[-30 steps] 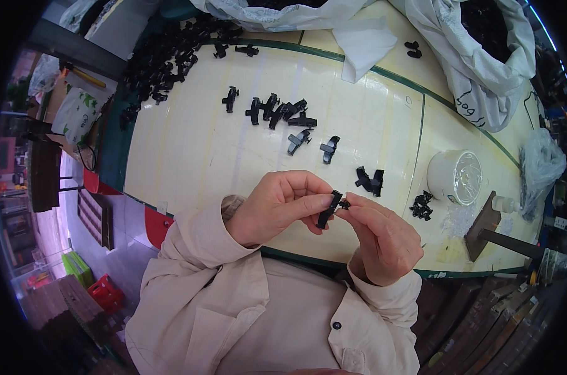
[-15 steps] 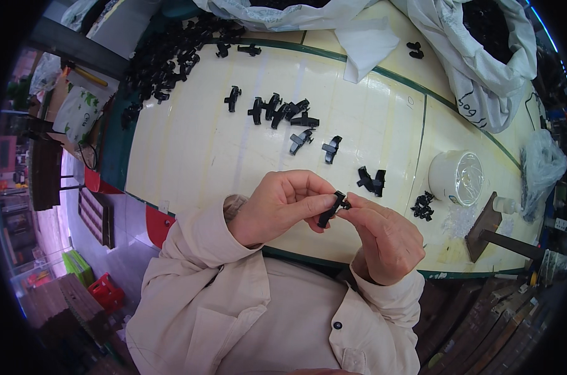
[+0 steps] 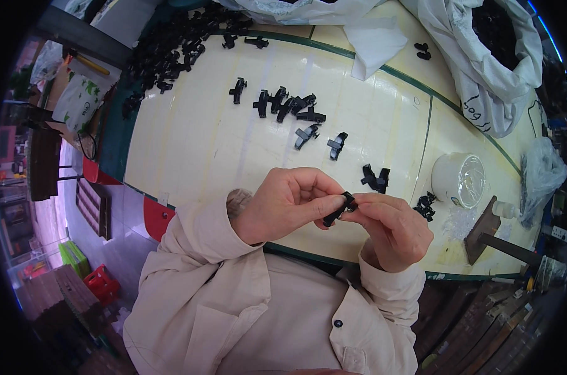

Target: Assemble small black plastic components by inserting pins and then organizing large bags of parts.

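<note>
My left hand [image 3: 291, 205] pinches a small black plastic part [image 3: 334, 216] between thumb and fingers, above the near edge of the table. The part slants, its lower end sticking out below my thumb. My right hand [image 3: 396, 230] is closed at the part's upper end, thumb and fingertips pressed together there. Any smaller piece between those fingertips is hidden. Just beyond my right hand lie two black cross-shaped parts [image 3: 376, 179] side by side. A small heap of tiny black pieces [image 3: 425, 207] sits to the right of that hand.
More black parts [image 3: 283, 105] lie scattered mid-table, with a large pile [image 3: 171, 53] at the far left. On the right stand a white tub [image 3: 447, 179] and a metal bracket [image 3: 481, 232]. White sacks [image 3: 493, 94] with black contents line the back.
My right fingertips have closed in against the part's upper end, and both hands have shifted slightly right. The view has tilted a little; the parts on the table lie as before.
</note>
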The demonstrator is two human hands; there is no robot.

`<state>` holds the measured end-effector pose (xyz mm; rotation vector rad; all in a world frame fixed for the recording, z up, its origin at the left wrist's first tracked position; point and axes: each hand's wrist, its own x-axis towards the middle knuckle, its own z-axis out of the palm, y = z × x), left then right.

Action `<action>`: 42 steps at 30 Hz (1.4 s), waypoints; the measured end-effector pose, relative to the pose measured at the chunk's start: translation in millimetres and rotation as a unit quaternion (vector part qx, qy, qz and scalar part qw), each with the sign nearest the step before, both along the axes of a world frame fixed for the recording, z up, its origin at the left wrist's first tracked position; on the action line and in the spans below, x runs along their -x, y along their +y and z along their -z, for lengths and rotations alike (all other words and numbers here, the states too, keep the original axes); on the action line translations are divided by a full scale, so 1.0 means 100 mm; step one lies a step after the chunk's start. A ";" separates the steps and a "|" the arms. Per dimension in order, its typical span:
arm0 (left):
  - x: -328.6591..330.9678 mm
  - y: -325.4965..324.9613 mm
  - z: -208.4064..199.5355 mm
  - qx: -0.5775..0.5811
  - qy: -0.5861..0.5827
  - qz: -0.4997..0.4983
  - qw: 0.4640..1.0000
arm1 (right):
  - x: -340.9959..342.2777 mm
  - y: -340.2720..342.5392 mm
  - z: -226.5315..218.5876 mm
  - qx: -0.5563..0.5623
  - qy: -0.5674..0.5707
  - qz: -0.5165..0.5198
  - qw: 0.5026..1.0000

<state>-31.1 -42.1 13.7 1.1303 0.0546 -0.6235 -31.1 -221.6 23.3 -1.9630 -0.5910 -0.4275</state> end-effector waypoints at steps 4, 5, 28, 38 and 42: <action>0.02 0.09 0.00 0.006 0.006 0.011 1.000 | -0.02 0.04 -0.02 0.007 0.003 -0.034 0.999; 0.02 0.08 -0.01 -0.007 0.004 0.015 1.000 | -0.03 0.02 -0.01 0.005 0.000 -0.037 0.999; 0.07 0.19 -0.01 -0.323 -0.355 -0.179 0.859 | 0.04 0.02 0.15 0.028 0.080 0.023 0.996; -0.31 1.93 0.31 -0.504 -0.126 -0.295 0.802 | 0.13 0.06 0.16 0.084 0.111 -0.017 0.990; -0.36 2.28 0.29 -0.577 -0.136 -0.331 0.735 | 0.17 0.06 0.16 0.096 0.120 -0.012 0.988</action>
